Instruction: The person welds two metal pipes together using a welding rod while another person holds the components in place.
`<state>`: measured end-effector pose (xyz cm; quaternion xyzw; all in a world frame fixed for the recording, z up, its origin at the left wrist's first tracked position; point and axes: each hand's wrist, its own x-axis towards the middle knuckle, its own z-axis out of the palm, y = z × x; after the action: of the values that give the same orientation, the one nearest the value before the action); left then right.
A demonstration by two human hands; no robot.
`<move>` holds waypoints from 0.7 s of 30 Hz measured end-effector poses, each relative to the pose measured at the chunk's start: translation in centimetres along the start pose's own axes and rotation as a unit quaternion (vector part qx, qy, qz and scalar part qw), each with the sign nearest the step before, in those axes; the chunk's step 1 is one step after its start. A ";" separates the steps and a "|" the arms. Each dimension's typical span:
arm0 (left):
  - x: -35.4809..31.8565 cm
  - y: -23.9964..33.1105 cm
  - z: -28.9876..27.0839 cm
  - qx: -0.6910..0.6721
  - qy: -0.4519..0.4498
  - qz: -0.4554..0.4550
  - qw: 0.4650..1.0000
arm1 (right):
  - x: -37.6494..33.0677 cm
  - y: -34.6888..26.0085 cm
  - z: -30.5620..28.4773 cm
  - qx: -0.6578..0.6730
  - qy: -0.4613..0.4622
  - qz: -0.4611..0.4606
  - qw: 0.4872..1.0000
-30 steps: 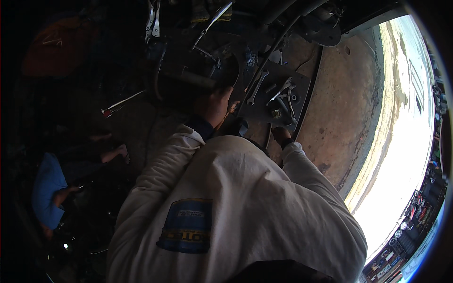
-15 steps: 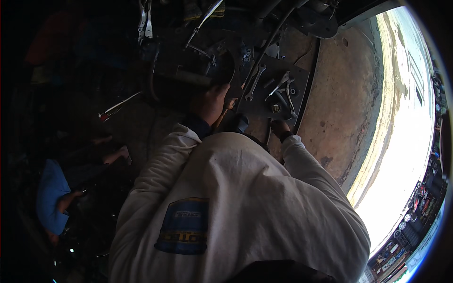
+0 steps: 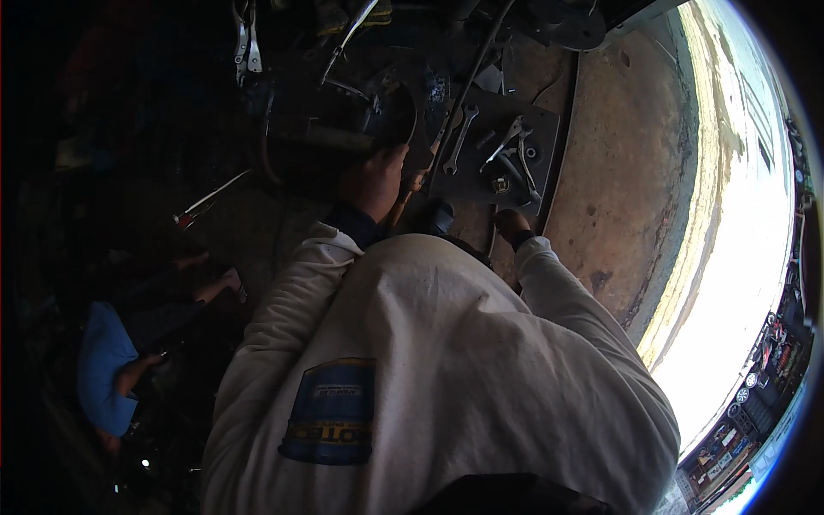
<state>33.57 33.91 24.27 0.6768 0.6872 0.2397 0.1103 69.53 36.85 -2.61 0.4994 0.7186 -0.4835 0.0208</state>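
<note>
My left hand (image 3: 376, 187) is closed against the lower edge of a dark metal part (image 3: 418, 129) with a curved rim. Its fingers are partly hidden in shadow, and what they grip cannot be made out. Beside it is an orange-brown stick-like piece (image 3: 402, 206). My right hand (image 3: 512, 225) is closed near the front edge of a dark work plate (image 3: 463, 190), next to a thin upright rod (image 3: 493, 233). Whatever it holds is hidden. On the plate lie an open-ended wrench (image 3: 462, 142), locking pliers (image 3: 506, 142), a round nut-like ring (image 3: 532, 154) and a small yellowish piece (image 3: 501, 185).
More locking pliers (image 3: 246, 39) hang at the upper left. A dark hose (image 3: 482, 64) slants past the plate. A red-ended tool (image 3: 184, 221) lies at left, near a person in blue (image 3: 105, 369). Brown floor (image 3: 618, 172) extends rightward towards bright daylight.
The whole view has shifted slightly, so tools and plate appear a little higher and further left. Both hands keep nearly the same places. The person in blue appears slightly lower and further right.
</note>
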 end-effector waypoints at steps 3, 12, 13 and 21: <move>0.0 0.2 0.0 0.006 0.005 0.000 1.000 | 0.2 0.7 0.2 -0.054 -0.018 -0.057 0.997; 0.6 1.3 -0.3 0.016 -0.030 -0.048 0.998 | -0.6 -0.6 -0.5 -0.156 -0.046 -0.039 0.986; 0.6 1.2 0.0 0.015 -0.030 -0.046 0.998 | -0.5 -0.6 -0.5 -0.086 -0.054 0.023 0.995; 0.9 1.6 0.3 -0.004 -0.010 -0.034 0.999 | 0.9 3.8 1.2 -0.123 -0.087 0.061 0.987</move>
<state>35.09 34.78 24.94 0.6551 0.7077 0.2315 0.1283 71.37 36.76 -6.29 0.4917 0.7365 -0.4308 0.1738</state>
